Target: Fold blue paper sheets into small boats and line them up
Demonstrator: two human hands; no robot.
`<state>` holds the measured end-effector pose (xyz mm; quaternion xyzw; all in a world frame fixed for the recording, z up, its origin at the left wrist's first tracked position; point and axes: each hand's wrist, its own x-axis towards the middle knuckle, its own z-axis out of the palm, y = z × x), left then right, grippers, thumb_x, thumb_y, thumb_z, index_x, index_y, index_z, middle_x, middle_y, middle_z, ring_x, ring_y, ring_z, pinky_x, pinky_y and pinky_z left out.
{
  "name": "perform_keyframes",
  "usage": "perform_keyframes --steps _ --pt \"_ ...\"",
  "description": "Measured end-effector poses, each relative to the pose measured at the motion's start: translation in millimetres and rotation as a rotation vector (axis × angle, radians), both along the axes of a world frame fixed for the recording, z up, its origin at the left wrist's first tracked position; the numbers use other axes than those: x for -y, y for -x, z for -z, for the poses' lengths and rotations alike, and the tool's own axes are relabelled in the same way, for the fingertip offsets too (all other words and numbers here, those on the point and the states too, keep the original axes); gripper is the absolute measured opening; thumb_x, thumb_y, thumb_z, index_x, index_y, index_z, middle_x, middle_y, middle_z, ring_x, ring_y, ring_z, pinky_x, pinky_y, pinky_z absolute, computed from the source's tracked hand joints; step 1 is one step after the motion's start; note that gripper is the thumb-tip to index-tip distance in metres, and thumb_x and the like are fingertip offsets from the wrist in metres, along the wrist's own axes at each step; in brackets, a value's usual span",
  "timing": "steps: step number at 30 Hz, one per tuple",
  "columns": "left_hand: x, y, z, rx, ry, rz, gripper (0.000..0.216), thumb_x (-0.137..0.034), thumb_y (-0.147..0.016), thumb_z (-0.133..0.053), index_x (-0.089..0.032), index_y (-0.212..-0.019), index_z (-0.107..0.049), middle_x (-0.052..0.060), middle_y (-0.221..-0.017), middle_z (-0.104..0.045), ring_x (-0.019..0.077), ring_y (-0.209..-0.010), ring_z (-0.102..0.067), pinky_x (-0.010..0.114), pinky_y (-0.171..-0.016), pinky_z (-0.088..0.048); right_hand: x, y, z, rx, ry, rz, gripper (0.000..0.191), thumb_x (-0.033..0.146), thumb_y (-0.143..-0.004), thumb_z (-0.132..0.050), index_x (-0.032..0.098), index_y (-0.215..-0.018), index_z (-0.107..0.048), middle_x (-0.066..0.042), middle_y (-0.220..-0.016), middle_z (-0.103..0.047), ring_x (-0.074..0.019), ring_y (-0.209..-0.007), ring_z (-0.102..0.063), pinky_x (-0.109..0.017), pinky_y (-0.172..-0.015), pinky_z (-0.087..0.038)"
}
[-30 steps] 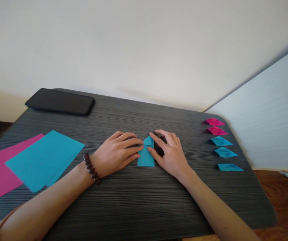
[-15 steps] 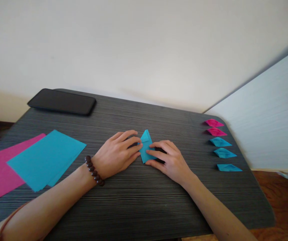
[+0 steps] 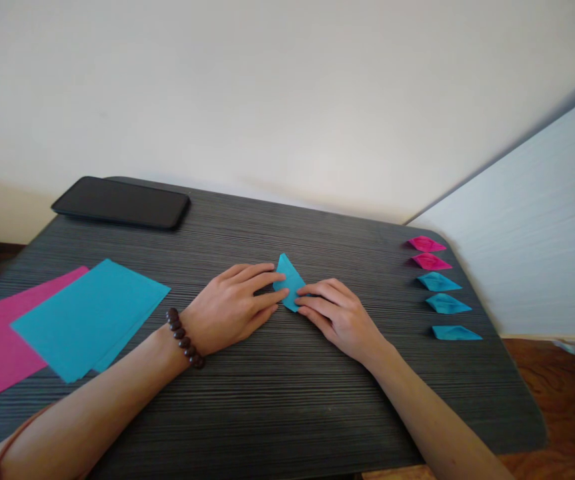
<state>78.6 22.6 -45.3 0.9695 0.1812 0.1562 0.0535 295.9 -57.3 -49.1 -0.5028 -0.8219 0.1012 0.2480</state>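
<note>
A small folded piece of blue origami paper (image 3: 290, 275) lies on the dark table in front of me, a pointed corner facing away. My left hand (image 3: 235, 300), with a dark bead bracelet (image 3: 182, 339) at the wrist, comes in from the left. Its fingers reach over the paper's left side and hold it. At the paper's lower right edge, my right hand (image 3: 335, 310) has its thumb and fingers closed on the corner. My fingertips hide parts of the edges.
Flat blue sheets (image 3: 92, 317) overlap a pink sheet (image 3: 2, 333) on the left. A black phone-like slab (image 3: 120, 203) lies at the back left. Folded pink pieces (image 3: 426, 244) and blue pieces (image 3: 448, 304) form a column on the right. A wall (image 3: 287, 100) stands behind the table.
The blue folded paper looks narrower and has turned, its tip shifting left. My left fingers lie further over it, and the right fingers have drawn together at its lower right corner.
</note>
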Motion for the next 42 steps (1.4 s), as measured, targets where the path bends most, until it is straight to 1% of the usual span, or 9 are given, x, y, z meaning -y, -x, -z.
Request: perform_keyframes --steps 5,7,12,16,21,28,34,40,42 --pt "5.1 -3.6 -4.5 -0.027 0.000 -0.039 0.027 -0.025 -0.089 -0.046 -0.023 -0.112 -0.060 0.008 -0.106 -0.058 0.0271 -0.119 -0.044 0.044 -0.095 -0.042 -3.7 0.7 0.4 -0.030 0.001 0.117 0.020 0.021 -0.091 -0.044 0.020 -0.096 -0.064 -0.005 -0.102 -0.065 -0.0178 -0.095 -0.057 -0.037 -0.087 -0.047" --pt "6.7 -4.7 -5.3 -0.050 0.005 -0.046 0.028 -0.026 -0.089 -0.044 -0.023 -0.112 -0.059 0.009 -0.104 -0.057 0.0270 -0.117 -0.045 0.044 -0.094 -0.042 -5.6 -0.1 0.8 -0.046 0.009 0.116 0.019 0.022 -0.091 -0.044 0.020 -0.095 -0.063 -0.005 -0.103 -0.064 -0.0178 -0.096 -0.057 -0.037 -0.088 -0.047" --pt "8.0 -5.3 -6.4 -0.093 0.012 -0.042 0.029 -0.027 -0.091 -0.041 -0.022 -0.115 -0.057 0.010 -0.109 -0.056 0.0259 -0.111 -0.049 0.044 -0.093 -0.043 -6.9 0.3 1.1 -0.032 0.018 0.139 0.018 0.023 -0.091 -0.045 0.019 -0.094 -0.062 -0.006 -0.102 -0.063 -0.0182 -0.096 -0.056 -0.036 -0.088 -0.046" --pt "9.1 -5.7 -6.7 -0.091 0.008 -0.016 0.031 -0.022 -0.091 -0.041 -0.021 -0.118 -0.055 0.009 -0.114 -0.056 0.0245 -0.114 -0.048 0.043 -0.097 -0.041 -6.9 3.6 2.0 0.001 0.014 0.199 0.018 0.023 -0.092 -0.043 0.018 -0.091 -0.060 -0.007 -0.098 -0.061 -0.0191 -0.092 -0.054 -0.036 -0.084 -0.046" --pt "10.6 -5.0 -4.6 -0.058 0.005 0.030 0.034 -0.022 -0.091 -0.042 -0.025 -0.123 -0.051 0.005 -0.121 -0.056 0.0235 -0.118 -0.047 0.044 -0.102 -0.038 -7.7 5.7 4.4 0.016 0.010 0.295 0.017 0.022 -0.092 -0.040 0.017 -0.089 -0.057 -0.008 -0.094 -0.059 -0.0199 -0.088 -0.053 -0.037 -0.080 -0.046" --pt "11.2 -5.1 -5.0 -0.050 0.013 0.042 0.036 -0.020 -0.090 -0.044 -0.026 -0.125 -0.051 0.005 -0.122 -0.056 0.0233 -0.118 -0.047 0.045 -0.103 -0.037 -8.0 5.7 5.4 0.000 0.013 0.336 0.018 0.024 -0.092 -0.039 0.018 -0.087 -0.056 -0.008 -0.093 -0.058 -0.0201 -0.088 -0.053 -0.036 -0.080 -0.045" --pt "12.3 -5.2 -7.3 -0.090 0.019 0.044 0.036 -0.021 -0.089 -0.045 -0.029 -0.124 -0.051 0.005 -0.120 -0.056 0.0248 -0.121 -0.045 0.048 -0.102 -0.037 -6.1 5.8 5.3 -0.052 0.043 0.292 0.017 0.024 -0.092 -0.041 0.018 -0.086 -0.056 -0.007 -0.093 -0.058 -0.0187 -0.088 -0.055 -0.035 -0.081 -0.046" --pt "11.8 -6.1 -5.4 -0.036 0.011 0.028 0.035 -0.022 -0.089 -0.047 -0.028 -0.123 -0.053 0.004 -0.117 -0.058 0.0229 -0.119 -0.047 0.045 -0.102 -0.039 -8.0 -9.3 1.0 -0.197 0.099 0.150 0.013 0.029 -0.088 -0.050 0.021 -0.090 -0.060 -0.006 -0.098 -0.059 -0.0172 -0.091 -0.057 -0.033 -0.081 -0.048" --pt "11.7 -6.4 -4.9 -0.025 0.006 0.029 0.035 -0.021 -0.088 -0.048 -0.027 -0.122 -0.053 0.004 -0.115 -0.059 0.0226 -0.119 -0.047 0.044 -0.102 -0.038 -9.0 -11.9 -0.7 -0.205 0.100 0.174 0.014 0.029 -0.087 -0.051 0.021 -0.088 -0.062 -0.006 -0.098 -0.058 -0.0173 -0.089 -0.058 -0.033 -0.077 -0.049"
